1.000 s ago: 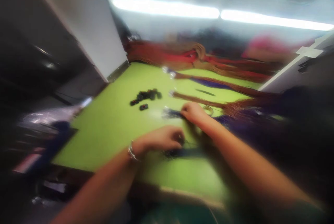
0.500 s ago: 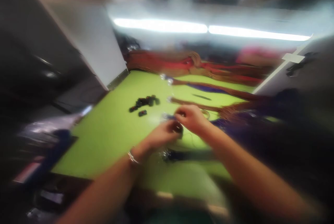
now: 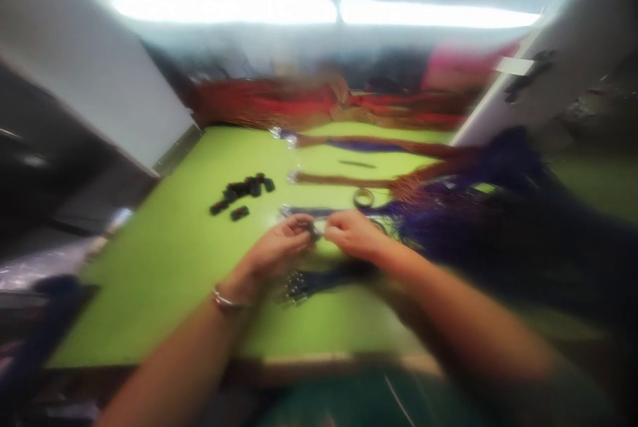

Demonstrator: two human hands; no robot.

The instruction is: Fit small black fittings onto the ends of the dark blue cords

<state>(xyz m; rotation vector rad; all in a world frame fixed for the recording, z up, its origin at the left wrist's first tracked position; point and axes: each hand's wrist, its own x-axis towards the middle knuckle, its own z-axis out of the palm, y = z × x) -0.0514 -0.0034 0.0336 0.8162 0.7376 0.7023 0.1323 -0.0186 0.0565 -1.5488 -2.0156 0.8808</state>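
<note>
My left hand (image 3: 282, 242) is closed, its thumb and fingers pinching a small dark piece (image 3: 315, 232); blur hides its exact kind. Close beside it, my right hand (image 3: 353, 234) has its fingers curled together over a pale, thin bit between the two hands, too smeared to name. Just behind the hands lies a bundle of blue wires (image 3: 329, 212) with shiny ends. A dark wire bundle (image 3: 319, 279) with metal tips rests nearer to me, below the hands. Several black connectors (image 3: 244, 188) sit in a loose pile to the left.
On the green tabletop (image 3: 164, 267) are a roll of tape (image 3: 363, 198), a thin dark tool (image 3: 357, 164) and brown wire bundles (image 3: 343, 180). A large mass of blue wires (image 3: 463, 228) spreads on the right. Red and brown wires (image 3: 269, 101) lie along the back, below the tube lights (image 3: 224, 8).
The view has shifted, so the table appears lower and further left. My hands have drawn slightly apart, the dark piece is less exposed, and the tape roll shows fully.
</note>
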